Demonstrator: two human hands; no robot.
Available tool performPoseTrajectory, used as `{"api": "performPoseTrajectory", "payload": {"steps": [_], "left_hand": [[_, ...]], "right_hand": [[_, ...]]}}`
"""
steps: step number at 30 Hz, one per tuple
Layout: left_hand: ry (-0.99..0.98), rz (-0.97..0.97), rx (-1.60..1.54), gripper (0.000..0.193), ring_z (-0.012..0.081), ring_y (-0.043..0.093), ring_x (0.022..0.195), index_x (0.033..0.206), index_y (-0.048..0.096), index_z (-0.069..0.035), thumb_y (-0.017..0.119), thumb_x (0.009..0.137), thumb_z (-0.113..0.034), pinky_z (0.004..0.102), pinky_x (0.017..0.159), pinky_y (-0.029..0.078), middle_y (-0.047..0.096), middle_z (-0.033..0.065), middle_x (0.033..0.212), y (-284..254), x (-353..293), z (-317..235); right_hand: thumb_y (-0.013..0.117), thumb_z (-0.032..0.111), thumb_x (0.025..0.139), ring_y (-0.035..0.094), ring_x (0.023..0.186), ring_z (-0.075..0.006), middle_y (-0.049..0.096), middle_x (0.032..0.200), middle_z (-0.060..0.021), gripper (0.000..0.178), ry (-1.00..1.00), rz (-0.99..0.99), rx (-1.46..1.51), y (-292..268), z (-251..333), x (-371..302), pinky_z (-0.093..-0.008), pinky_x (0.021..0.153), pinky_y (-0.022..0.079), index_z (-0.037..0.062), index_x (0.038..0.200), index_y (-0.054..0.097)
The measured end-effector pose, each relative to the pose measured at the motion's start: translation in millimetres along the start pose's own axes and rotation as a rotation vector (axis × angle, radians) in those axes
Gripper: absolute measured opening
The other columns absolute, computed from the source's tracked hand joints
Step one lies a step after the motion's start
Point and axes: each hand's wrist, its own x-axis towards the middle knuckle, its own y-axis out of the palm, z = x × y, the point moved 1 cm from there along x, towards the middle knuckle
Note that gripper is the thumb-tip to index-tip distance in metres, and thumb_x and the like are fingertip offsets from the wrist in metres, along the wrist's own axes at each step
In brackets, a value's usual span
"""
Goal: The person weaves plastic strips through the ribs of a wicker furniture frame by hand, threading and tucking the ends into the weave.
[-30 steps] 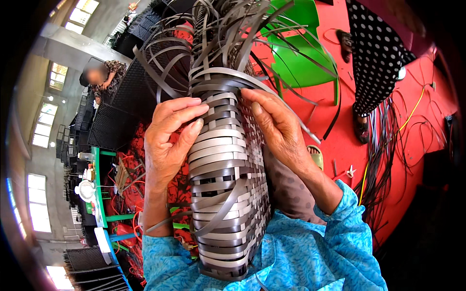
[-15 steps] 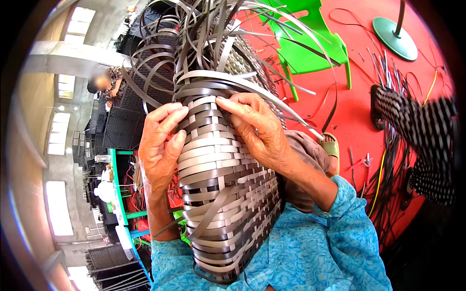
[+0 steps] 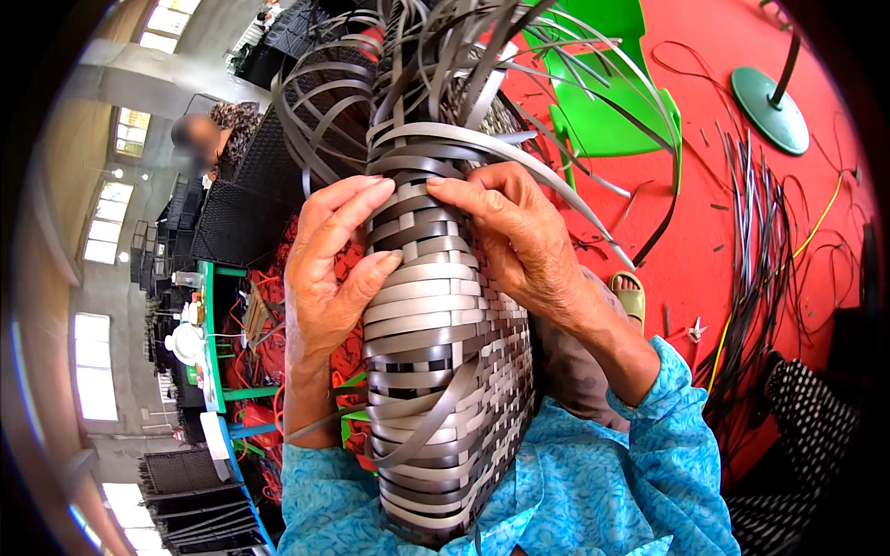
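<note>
A woven basket (image 3: 422, 296) of flat grey, silver and dark plastic strips lies lengthwise in front of me, one narrow side facing up. My left hand (image 3: 336, 264) holds its left edge, fingertips on the upper weave and the thumb lower down, apart from them. From the right, my right hand (image 3: 519, 236) grips the same stretch, its index fingertip pressed on a dark crosswise strip (image 3: 426, 169); its thumb is mostly hidden. Long loose strips (image 3: 417, 74) fan out and curl beyond my hands. Lower down, a loose strip (image 3: 431, 417) crosses the weave diagonally.
A green plastic chair (image 3: 607, 111) and a round green stand base (image 3: 771, 109) stand on the red floor (image 3: 681, 213). Bundled strips (image 3: 746, 250) and pliers (image 3: 697, 330) lie right. Another person's patterned trouser leg (image 3: 807, 408) shows lower right; a second person (image 3: 222, 134) is far left.
My view has shifted, so the basket and both hands appear slightly farther right. The hands keep nearly the same grip. The person at the right has moved toward the lower right.
</note>
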Motion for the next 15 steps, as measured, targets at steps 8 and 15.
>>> {"api": "performPoseTrajectory", "payload": {"steps": [8, 15], "left_hand": [[0.022, -0.112, -0.017, 0.061, 0.0227, 0.051, 0.109, 0.124, 0.059, -0.003, 0.076, 0.076, -0.035, 0.0323, 0.093, 0.042, 0.055, 0.0112, 0.121, 9, -3, 1], [0.091, -0.307, -0.051, 0.053, 0.0196, 0.055, 0.092, 0.115, 0.062, -0.002, 0.079, 0.074, -0.032, 0.0297, 0.079, 0.047, 0.056, 0.0114, 0.116, 15, -12, 10]], "right_hand": [[0.055, -0.017, 0.074, 0.054, 0.082, -0.019, 0.052, 0.092, -0.0078, 0.048, -0.063, 0.057, -0.214, -2, 11, 14, -0.0283, 0.07, 0.046, 0.0086, 0.112, 0.068], [0.055, -0.017, 0.071, 0.055, 0.076, -0.0209, 0.052, 0.087, -0.0079, 0.05, -0.104, 0.047, -0.326, -2, 24, 18, -0.0298, 0.063, 0.046, 0.0097, 0.111, 0.069]]}}
